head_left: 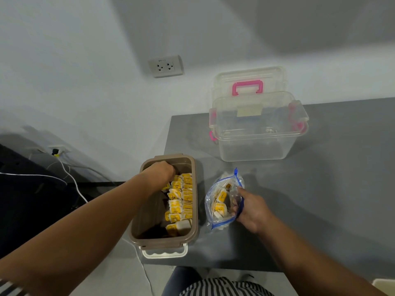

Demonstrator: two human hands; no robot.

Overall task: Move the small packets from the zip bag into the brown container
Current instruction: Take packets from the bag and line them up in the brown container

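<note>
The brown container [193, 212] stands open at the grey table's left edge, with several yellow and white small packets [181, 201] lined up along its right side. My left hand [161, 170] reaches down into its far end with curled fingers; what they hold is hidden. To the right lies the clear zip bag [215, 221] with a blue seal, still holding several packets [221, 207]. My right hand [249, 208] grips the bag's open right edge, fingers inside the opening.
A clear plastic box with pink latches [258, 133] stands at the back of the grey table [320, 189], its lid with a pink handle [248, 87] leaning on the wall behind. Cables and a wall socket [57, 151] lie off the table to the left.
</note>
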